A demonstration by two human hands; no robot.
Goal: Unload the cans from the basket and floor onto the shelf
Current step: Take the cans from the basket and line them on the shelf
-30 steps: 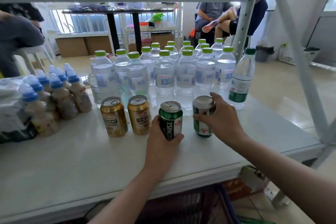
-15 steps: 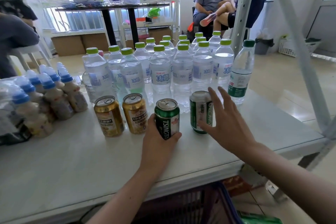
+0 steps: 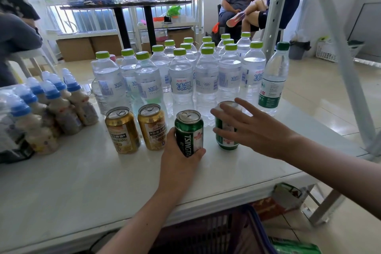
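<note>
At frame centre on the white shelf (image 3: pixel 82 181), your left hand (image 3: pixel 179 163) wraps the Tsingtao can (image 3: pixel 189 132), while your right hand (image 3: pixel 253 130), fingers spread, holds nothing beside the second green can (image 3: pixel 225 138).

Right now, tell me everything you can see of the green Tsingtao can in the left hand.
The green Tsingtao can stands upright on the white shelf, third in a row of four cans, right of two gold cans. It looks like metal, with a silver top and pull tab, white lettering down its side and a red-and-white label. The left hand wraps its lower front, thumb on the left, fingers on the right. It touches neither neighbouring can.
</note>
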